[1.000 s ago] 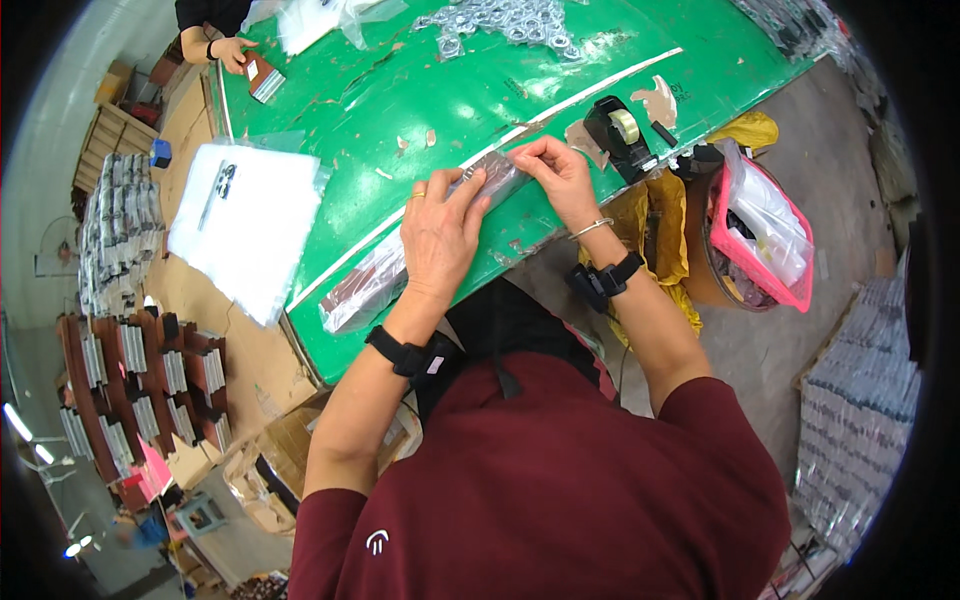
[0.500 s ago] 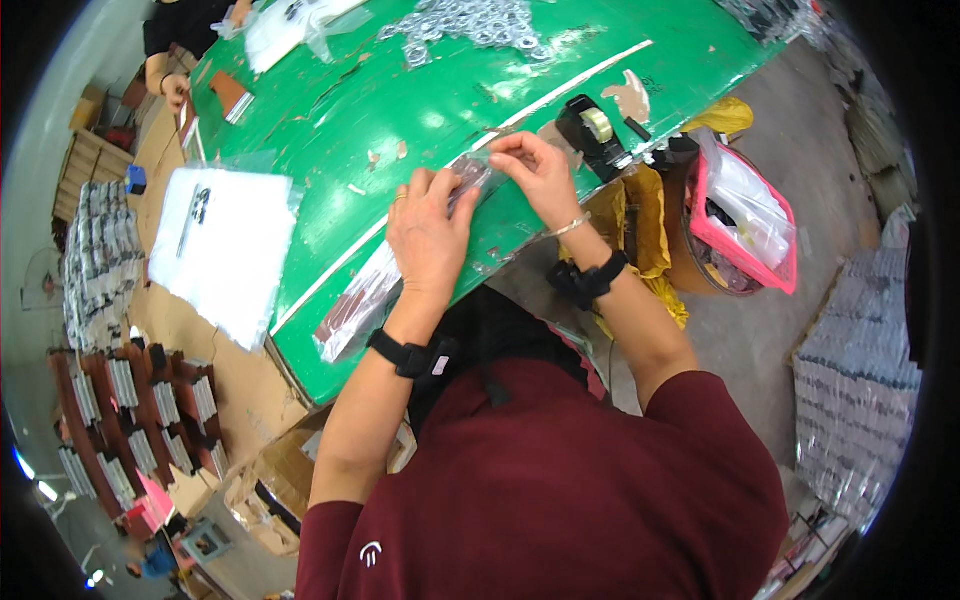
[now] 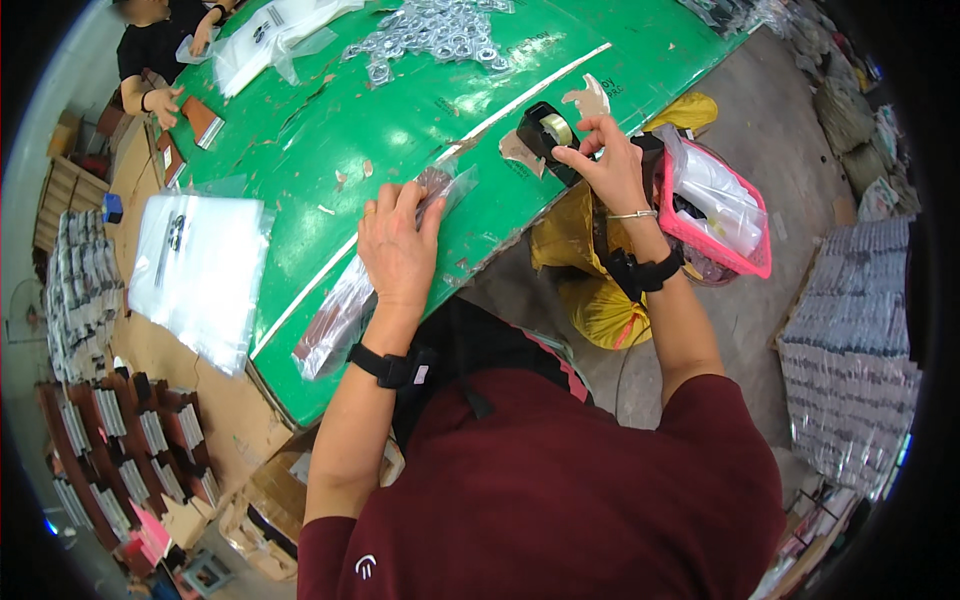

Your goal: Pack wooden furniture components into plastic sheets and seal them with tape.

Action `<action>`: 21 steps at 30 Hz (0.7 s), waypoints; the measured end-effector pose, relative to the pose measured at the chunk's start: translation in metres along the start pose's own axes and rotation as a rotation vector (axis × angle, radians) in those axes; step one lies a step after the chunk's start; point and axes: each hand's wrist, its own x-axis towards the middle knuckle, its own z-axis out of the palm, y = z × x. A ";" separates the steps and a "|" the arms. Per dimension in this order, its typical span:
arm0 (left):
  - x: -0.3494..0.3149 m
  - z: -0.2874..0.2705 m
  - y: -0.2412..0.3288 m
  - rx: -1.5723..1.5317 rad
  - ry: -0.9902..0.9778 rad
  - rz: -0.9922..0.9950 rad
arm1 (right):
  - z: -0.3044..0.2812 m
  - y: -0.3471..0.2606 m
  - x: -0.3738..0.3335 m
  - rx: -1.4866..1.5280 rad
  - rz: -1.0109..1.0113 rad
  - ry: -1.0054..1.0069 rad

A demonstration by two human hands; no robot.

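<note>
Under my left hand (image 3: 398, 245) lies a long brown bar (image 3: 330, 322) in a clear plastic bag, slanting along the near edge of the green table. The fingers curl over its upper part, and the bag's loose end (image 3: 462, 186) sticks out past them. My right hand (image 3: 615, 168) is at the black tape dispenser (image 3: 537, 133), thumb and forefinger drawn together beside the roll of clear tape (image 3: 556, 128). The strip of tape between those fingertips is too fine to make out clearly.
Clear bags (image 3: 200, 270) lie stacked at left; bagged rings (image 3: 440, 35) lie at the far side. A co-worker's hand (image 3: 163, 105) is near brown pieces (image 3: 201, 122). Right of the table stand a pink basket (image 3: 742, 258) and yellow sacks (image 3: 600, 310). Wrapped stacks (image 3: 850, 340) stand farther right.
My right hand has left the bag's end and moved right to the tape dispenser. My left hand stays on the bagged bar. The co-worker's hands have moved, and the view has shifted slightly.
</note>
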 end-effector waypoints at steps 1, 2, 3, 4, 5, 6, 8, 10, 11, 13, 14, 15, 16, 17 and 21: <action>0.000 0.000 0.000 0.000 0.002 0.000 | 0.003 0.005 0.003 0.102 0.046 -0.002; 0.000 0.001 0.000 -0.009 0.003 0.001 | 0.004 0.008 0.004 0.203 0.092 -0.004; 0.000 0.002 0.001 -0.019 0.002 0.003 | 0.004 0.012 0.003 0.202 0.092 -0.002; 0.000 0.002 -0.001 -0.017 0.002 0.002 | 0.002 0.006 0.003 0.173 0.038 0.021; 0.000 0.002 -0.002 -0.029 0.002 0.002 | -0.001 0.002 0.002 0.143 -0.014 0.044; -0.001 0.002 -0.003 -0.042 0.000 0.002 | -0.005 0.000 -0.003 0.144 -0.013 0.043; -0.001 0.003 -0.005 -0.029 -0.001 0.003 | -0.018 0.003 -0.017 0.364 0.165 -0.018; 0.000 0.004 -0.003 -0.021 -0.006 0.006 | -0.034 0.016 -0.033 0.511 0.216 -0.074; 0.000 0.002 -0.002 -0.022 -0.007 -0.003 | -0.041 0.023 -0.041 0.660 0.265 -0.132; 0.001 0.000 0.000 -0.025 -0.012 -0.009 | -0.040 0.031 -0.051 0.690 0.251 -0.152; 0.001 -0.001 0.000 -0.020 -0.011 -0.013 | -0.032 0.032 -0.053 0.750 0.274 -0.144; 0.001 -0.001 0.000 -0.014 -0.010 -0.018 | -0.025 0.034 -0.055 0.811 0.295 -0.136; 0.000 -0.002 0.000 -0.013 -0.009 -0.022 | -0.016 0.035 -0.054 0.837 0.317 -0.137; 0.000 -0.001 0.000 -0.017 -0.010 -0.013 | -0.006 0.044 -0.053 0.847 0.290 -0.108; 0.000 0.001 0.000 -0.008 -0.002 -0.002 | 0.011 0.048 -0.055 0.813 0.326 -0.019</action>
